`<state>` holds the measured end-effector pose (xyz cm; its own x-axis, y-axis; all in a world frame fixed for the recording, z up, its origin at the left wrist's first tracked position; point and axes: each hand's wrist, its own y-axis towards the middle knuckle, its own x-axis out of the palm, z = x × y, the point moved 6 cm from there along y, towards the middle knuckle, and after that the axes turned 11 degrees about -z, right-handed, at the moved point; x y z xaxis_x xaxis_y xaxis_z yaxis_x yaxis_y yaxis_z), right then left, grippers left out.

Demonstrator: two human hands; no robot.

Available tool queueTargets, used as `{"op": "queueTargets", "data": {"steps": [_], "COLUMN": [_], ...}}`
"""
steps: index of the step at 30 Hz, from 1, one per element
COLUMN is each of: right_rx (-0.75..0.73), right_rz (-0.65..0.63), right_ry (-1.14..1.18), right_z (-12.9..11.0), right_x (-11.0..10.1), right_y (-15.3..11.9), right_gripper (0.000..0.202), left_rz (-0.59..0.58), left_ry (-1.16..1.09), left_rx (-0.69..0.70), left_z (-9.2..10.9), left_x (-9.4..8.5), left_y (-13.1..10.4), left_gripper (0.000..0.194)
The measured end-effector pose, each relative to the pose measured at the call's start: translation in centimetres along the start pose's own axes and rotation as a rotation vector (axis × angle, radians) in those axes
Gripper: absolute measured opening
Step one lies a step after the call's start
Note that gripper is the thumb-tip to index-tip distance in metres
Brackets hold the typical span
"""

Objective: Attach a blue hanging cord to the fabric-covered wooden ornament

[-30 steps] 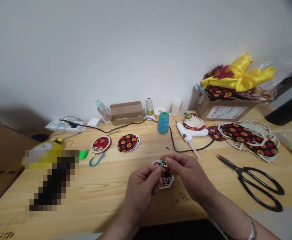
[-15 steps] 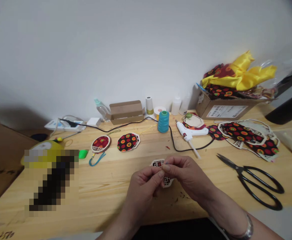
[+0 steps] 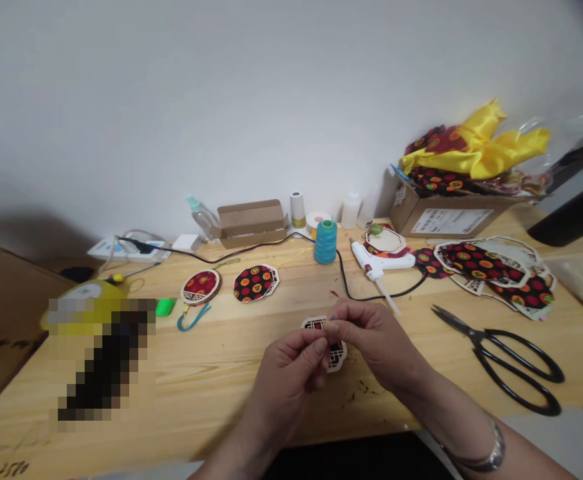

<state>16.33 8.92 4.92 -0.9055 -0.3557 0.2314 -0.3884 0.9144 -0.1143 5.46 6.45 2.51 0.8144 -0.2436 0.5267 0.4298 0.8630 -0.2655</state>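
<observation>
My left hand [image 3: 291,363] and my right hand [image 3: 371,337] meet near the table's front, each closed in a pinch with thumb against forefinger. Whatever lies between the fingertips is too small to make out. Just beneath and behind them is a small cut-out lattice piece [image 3: 338,359], pale-rimmed with dark red and black patterning; the fingers cover its middle. I cannot tell whether the hands touch it. Black-handled scissors [image 3: 476,337] lie to the right of my right hand, blades partly apart. Dark scraps [image 3: 361,393] are scattered on the wood below the right hand.
Along the back stand a teal thread cone [image 3: 325,243], a cardboard box [image 3: 251,233] and a white glue gun [image 3: 378,260] with its black cord. Patterned fabric pieces [image 3: 256,283] lie left and right. A carton [image 3: 451,217] full of fabric stands back right.
My right hand has shifted slightly up, its fingertips a little farther from the left hand's. Both hands stay pinched over the lattice piece.
</observation>
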Motion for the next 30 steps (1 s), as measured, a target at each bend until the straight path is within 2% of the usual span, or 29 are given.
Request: {"op": "queueTargets", "data": {"steps": [4,7,9,12,16,21,27,30], "right_rx": [-0.036,-0.125,-0.183,-0.22,-0.208,-0.147,-0.118,-0.097], "right_rz": [0.008,0.015,0.012,-0.056,-0.193,-0.223,-0.153,-0.121], "right_ry": [-0.074,-0.097,-0.025,0.067,0.058,-0.074,-0.21,-0.269], "right_z": [-0.5,-0.9,-0.9,-0.6,-0.4,-0.2,0.0,0.0], "right_x": [0.1,0.1,0.1,0.7,2.5,3.6,2.8,1.9], "right_y": [0.1,0.0,0.0,0.1,0.5,0.8,0.7,0.5], "right_gripper": [0.02,0.014,0.009,0.027,0.029,0.029,0.019,0.019], "left_rz": [-0.017,-0.03,0.023,0.143,0.164,0.118,0.022,0.034], "left_ry": [0.1,0.219,0.308,0.386,0.215,0.023,-0.153,-0.241], "left_rx": [0.029,0.123,0.24,0.354,0.379,0.38,0.323,0.284], "left_z": [0.2,1.2,2.4,3.7,3.8,3.5,3.3,3.4], "left_x": [-0.2,-0.4,-0.8,-1.5,-1.8,-1.7,-1.8,-2.3], "left_y": [-0.1,-0.2,-0.5,-0.9,-0.9,-0.9,-0.6,-0.6], "left_gripper": [0.01,0.009,0.008,0.008,0.008,0.01,0.011,0.005]}}
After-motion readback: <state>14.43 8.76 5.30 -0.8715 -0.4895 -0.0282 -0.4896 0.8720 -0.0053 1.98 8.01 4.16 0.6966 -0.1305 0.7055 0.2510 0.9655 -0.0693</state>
